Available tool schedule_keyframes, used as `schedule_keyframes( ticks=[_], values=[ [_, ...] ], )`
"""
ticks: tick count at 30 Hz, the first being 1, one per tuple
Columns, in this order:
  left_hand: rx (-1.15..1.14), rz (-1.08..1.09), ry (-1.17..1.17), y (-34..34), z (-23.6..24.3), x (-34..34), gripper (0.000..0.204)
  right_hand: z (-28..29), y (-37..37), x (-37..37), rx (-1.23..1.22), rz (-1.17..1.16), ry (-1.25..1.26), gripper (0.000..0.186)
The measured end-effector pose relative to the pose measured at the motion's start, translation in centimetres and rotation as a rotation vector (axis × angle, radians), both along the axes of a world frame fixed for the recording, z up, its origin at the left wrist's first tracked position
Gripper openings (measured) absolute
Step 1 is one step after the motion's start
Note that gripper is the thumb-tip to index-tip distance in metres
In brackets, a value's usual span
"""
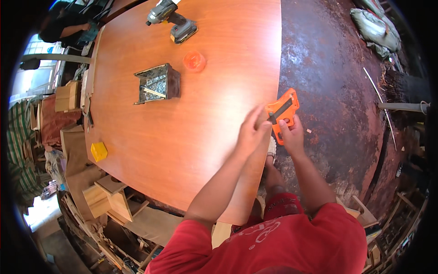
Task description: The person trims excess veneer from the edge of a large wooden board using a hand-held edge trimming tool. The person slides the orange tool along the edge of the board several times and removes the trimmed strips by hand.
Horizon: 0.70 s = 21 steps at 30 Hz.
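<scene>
My right hand grips an orange jig-like tool with a dark straight bar across it, held at the right edge of the wood-coloured board. My left hand is curled at that edge against the tool's left side; what its fingers hold is hidden. On the board, farther off, lie a grey cordless drill, a translucent orange container and an open dark metallic box with light sticks inside. A yellow block sits near the left edge.
Wooden pieces and boxes crowd the left and lower left. A co-worker's arm is at the upper left. To the right is stained dark floor with sacks and a pale rod. My foot is below the board edge.
</scene>
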<state>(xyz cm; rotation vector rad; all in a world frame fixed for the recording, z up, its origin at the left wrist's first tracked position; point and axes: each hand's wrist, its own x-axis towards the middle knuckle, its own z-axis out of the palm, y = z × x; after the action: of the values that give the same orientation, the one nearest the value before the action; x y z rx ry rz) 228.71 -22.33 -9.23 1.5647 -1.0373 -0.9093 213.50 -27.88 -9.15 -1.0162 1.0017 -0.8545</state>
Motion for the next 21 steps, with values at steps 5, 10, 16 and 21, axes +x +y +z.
schedule_keyframes(
  ticks=[5, 10, 16, 21],
  values=[
    [0.244, 0.007, 0.305, -0.3, 1.5, -2.2, 0.024, 0.9, 0.4, -0.7, -0.024, 0.040, 0.032, 0.017],
    [0.296, -0.246, 0.141, 1.7, 1.0, -2.0, 0.009, 0.4, 0.1, -1.4, 0.096, -0.080, 0.001, 0.016],
    [0.193, -0.312, -0.183, 6.2, -2.2, 0.9, 0.016, 0.6, -3.4, -2.2, 0.149, -0.319, -0.052, 0.016],
    [0.263, -0.089, -0.622, 2.6, -1.0, 3.8, 0.037, -2.5, -6.4, -4.2, 0.128, -0.339, 0.043, 0.019]
  ],
)
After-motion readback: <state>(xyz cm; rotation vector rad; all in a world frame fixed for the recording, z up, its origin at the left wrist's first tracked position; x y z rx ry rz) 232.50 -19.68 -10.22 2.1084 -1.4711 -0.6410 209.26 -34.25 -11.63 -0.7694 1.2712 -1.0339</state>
